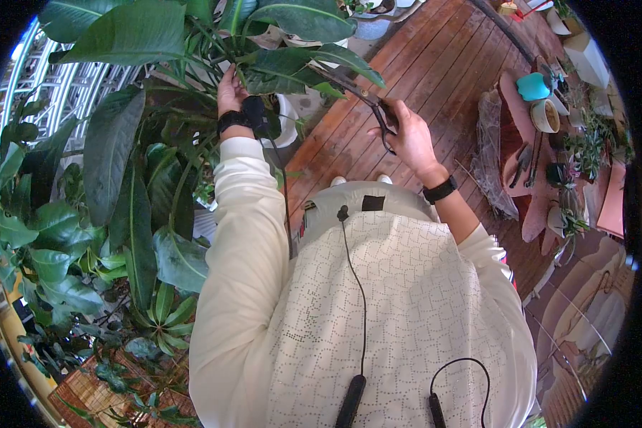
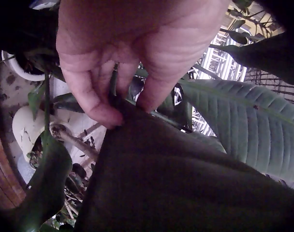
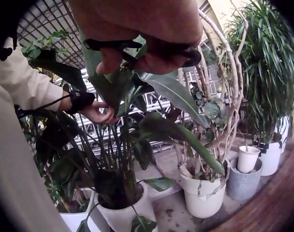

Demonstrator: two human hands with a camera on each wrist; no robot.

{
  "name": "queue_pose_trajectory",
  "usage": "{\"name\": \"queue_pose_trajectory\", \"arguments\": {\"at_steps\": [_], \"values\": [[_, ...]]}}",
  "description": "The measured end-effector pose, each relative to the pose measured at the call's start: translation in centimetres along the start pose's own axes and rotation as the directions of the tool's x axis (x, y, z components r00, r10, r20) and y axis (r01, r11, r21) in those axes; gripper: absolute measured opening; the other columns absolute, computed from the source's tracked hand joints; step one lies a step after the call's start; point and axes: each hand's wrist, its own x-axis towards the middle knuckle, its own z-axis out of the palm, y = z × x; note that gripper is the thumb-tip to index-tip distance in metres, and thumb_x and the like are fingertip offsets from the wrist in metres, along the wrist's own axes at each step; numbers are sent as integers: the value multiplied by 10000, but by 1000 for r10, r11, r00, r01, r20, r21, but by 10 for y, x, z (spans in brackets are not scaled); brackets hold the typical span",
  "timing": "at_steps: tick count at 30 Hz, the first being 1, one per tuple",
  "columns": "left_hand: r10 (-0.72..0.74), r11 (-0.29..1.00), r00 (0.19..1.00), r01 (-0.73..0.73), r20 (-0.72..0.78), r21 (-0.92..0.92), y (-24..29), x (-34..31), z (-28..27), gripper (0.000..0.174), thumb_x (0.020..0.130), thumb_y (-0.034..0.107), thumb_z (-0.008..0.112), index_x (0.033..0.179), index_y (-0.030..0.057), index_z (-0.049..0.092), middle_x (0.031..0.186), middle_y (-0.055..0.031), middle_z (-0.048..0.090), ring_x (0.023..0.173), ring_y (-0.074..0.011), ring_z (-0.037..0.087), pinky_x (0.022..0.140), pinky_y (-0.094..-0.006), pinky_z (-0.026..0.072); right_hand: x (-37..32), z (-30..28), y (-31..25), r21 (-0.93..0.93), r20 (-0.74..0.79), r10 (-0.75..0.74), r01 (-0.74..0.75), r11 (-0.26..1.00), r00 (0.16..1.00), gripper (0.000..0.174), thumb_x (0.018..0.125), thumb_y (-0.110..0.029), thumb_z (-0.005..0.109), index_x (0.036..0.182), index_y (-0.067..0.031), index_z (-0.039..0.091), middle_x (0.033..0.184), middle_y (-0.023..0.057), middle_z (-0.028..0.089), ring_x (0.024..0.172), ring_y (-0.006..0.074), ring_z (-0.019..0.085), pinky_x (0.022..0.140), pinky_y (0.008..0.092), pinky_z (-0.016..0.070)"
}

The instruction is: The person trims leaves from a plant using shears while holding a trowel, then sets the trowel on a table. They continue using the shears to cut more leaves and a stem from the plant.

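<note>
In the head view my left hand [image 1: 232,94] is raised among the leaves of a big broad-leaved plant. Its thumb and fingertips pinch the narrow end of a large dark leaf [image 2: 185,179], as the left wrist view shows. My right hand [image 1: 411,137] grips black-handled scissors [image 1: 372,101], fingers through the loops. Their blades point up and left and overlap the green leaves [image 1: 335,60] beside my left hand. From the right wrist the dark handles [image 3: 110,44] show under the hand, while the blades are largely hidden by hand and foliage.
White pots [image 3: 130,212] and a cream pot with woody stems [image 3: 202,195] stand below the leaves. Wooden decking [image 1: 349,139] runs to the right, toward a low table [image 1: 510,114] bearing a turquoise container [image 1: 533,86] and small plants. Metal trusses [image 1: 21,78] lie behind the foliage.
</note>
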Motion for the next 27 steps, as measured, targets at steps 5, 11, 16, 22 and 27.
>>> {"name": "queue_pose_trajectory", "arguments": {"at_steps": [5, 11, 16, 22, 27], "values": [[-27, 996, 999, 24, 33, 82, -2, 14, -18, 342, 842, 368, 670, 1015, 75, 635, 940, -59, 696, 655, -162, 603, 563, -277, 461, -1, 2, 2, -25, 26, 20, -19, 1000, 999, 537, 706, -256, 797, 1106, -23, 525, 792, 159, 612, 734, 341, 611, 652, 390, 480], [-41, 994, 998, 35, 56, 103, -8, 35, -38, 355, 851, 381, 655, 1028, 73, 631, 966, -63, 691, 669, -166, 608, 545, -302, 467, -2, -2, -6, -29, 37, 30, -28, 999, 999, 441, 712, -176, 746, 1075, -53, 529, 772, 163, 619, 736, 350, 622, 635, 419, 489], [-115, 993, 988, 117, 102, -9, -2, 24, -33, 328, 888, 325, 612, 1101, 76, 610, 1004, -86, 683, 852, -237, 647, 711, -359, 532, -5, 0, 2, -124, 15, -28, 29, 992, 1000, 487, 729, -276, 772, 1096, -55, 542, 753, 139, 620, 707, 318, 628, 629, 387, 486], [14, 998, 1000, -14, 5, 63, 8, 0, -11, 279, 901, 296, 594, 1080, 85, 625, 1022, -100, 676, 919, -258, 632, 784, -393, 521, -5, -3, 3, -173, 31, -67, 71, 982, 997, 453, 740, -272, 762, 1077, -59, 546, 748, 141, 620, 710, 331, 624, 616, 391, 483], [-26, 998, 1000, 26, -1, 50, 6, 5, -14, 277, 885, 311, 612, 1083, 118, 624, 1019, -66, 678, 743, -197, 626, 598, -306, 497, -6, -4, 1, -103, 5, -42, 42, 994, 999, 441, 733, -218, 772, 1055, -27, 540, 773, 156, 631, 713, 334, 626, 628, 372, 490]]}}
